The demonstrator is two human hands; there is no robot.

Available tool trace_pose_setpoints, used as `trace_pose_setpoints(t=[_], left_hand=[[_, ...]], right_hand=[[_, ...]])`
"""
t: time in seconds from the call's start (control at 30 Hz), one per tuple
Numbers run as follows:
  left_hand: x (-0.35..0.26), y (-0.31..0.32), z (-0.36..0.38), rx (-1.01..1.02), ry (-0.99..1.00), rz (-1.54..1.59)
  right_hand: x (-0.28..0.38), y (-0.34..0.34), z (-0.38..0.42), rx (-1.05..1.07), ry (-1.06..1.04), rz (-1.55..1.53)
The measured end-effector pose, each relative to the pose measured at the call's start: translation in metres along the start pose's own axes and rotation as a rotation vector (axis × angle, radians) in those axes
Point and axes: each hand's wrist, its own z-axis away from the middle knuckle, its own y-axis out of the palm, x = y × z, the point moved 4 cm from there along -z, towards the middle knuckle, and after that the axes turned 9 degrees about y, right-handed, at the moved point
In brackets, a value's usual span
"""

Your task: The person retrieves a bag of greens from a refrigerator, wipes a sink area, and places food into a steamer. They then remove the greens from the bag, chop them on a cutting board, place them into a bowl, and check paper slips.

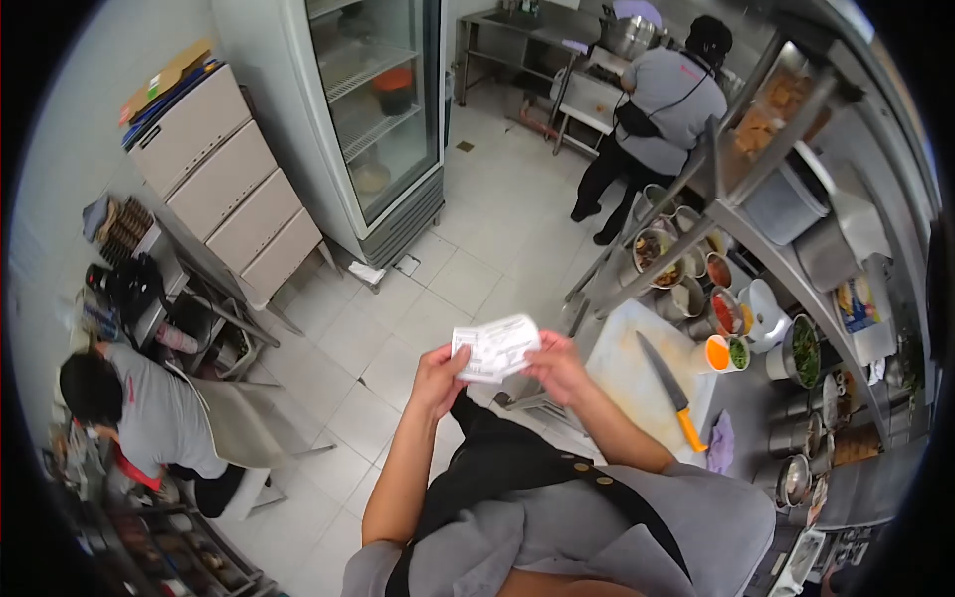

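Note:
A white printed paper slip (494,347), like a receipt, is held up in front of my body by both hands. My left hand (438,378) pinches its left edge, thumb on the printed face. On the opposite edge, my right hand (559,366) grips the paper between thumb and fingers. The print is too small to read. To the right of my right hand lies a white cutting board (637,370), with a knife (665,373) resting on it, its orange handle pointing toward me.
Containers of chopped food (723,310) and a purple cloth (720,443) sit on the right counter under a metal shelf (766,249). A glass-door fridge (373,119) and a drawer cabinet (224,184) stand left. One person (671,109) stands at the back; another (164,408) sits at left.

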Motion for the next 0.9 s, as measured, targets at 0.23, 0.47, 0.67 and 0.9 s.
trace_pose_setpoints(t=[0.23,0.47,0.67,0.9], left_hand=[[-0.08,-0.013,-0.17,0.049,-0.048,0.15],[-0.116,0.006,-0.325,0.214,-0.125,0.215],[-0.114,0.015,-0.475,0.229,-0.174,0.243],[-0.107,0.034,-0.69,0.312,-0.296,0.287]], right_hand=[[0.102,-0.045,-0.143,-0.067,-0.245,-0.252],[0.193,-0.021,-0.254,-0.045,-0.281,-0.223],[0.239,-0.029,-0.377,-0.145,-0.255,-0.289],[0.334,-0.087,-0.54,-0.479,-0.243,-0.146]])
